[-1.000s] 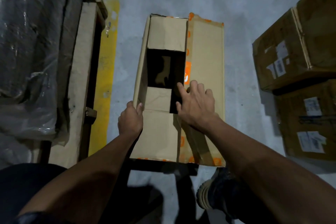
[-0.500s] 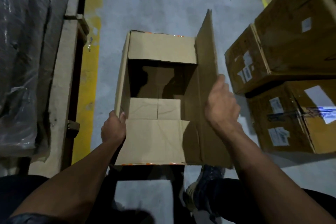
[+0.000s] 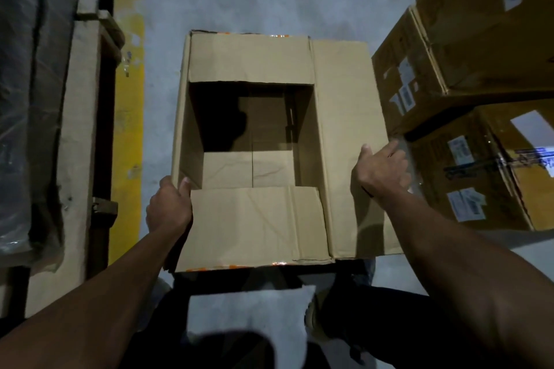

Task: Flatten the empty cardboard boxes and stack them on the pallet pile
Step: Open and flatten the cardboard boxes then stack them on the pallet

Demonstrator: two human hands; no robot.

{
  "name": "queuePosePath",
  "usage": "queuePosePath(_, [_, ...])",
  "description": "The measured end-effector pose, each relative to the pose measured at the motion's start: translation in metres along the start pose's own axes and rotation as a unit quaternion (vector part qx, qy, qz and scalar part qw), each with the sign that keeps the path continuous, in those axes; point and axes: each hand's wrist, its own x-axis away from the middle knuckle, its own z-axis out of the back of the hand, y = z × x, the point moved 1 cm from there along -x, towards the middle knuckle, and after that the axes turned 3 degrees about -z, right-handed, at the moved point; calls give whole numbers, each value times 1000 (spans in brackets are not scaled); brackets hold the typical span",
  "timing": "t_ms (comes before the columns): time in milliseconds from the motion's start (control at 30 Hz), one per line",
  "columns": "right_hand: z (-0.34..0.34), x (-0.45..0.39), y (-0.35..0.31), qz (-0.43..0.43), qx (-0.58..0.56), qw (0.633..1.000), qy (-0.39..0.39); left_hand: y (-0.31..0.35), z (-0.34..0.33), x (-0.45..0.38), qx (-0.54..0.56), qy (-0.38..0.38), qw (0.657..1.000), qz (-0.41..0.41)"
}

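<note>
An empty brown cardboard box (image 3: 254, 222) stands on the grey floor right in front of me, its top open and its inside dark. My left hand (image 3: 169, 207) grips the box's left wall near the front corner, thumb over the rim. The long right flap (image 3: 347, 129) lies folded outward, nearly flat. My right hand (image 3: 382, 171) holds that flap's outer edge, thumb on top, fingers blurred past the edge. The short near and far flaps lie folded inward.
Stacked sealed cardboard boxes (image 3: 467, 69) with white labels stand close on the right. A wooden pallet (image 3: 81, 117) with a plastic-wrapped load (image 3: 24, 99) runs along the left, beside a yellow floor line (image 3: 127, 129). My legs and shoes are below the box.
My right hand has swung the right flap from closed over the box, through upright, out to nearly flat on the right. The left hand kept its grip on the left wall.
</note>
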Motion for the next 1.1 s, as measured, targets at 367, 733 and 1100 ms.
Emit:
queuePosePath(367, [-51,11,-22,-32,-157,960,-231,-4,-3,-3,-4,16,1000,-10])
queuePosePath(733, [-36,39,-50,123,-41,984,-121,0,-1,-1,-10,12,1000,-8])
queuePosePath(1100, [-29,42,-48,158,65,982,-76,6,4,3,-27,0,999,22])
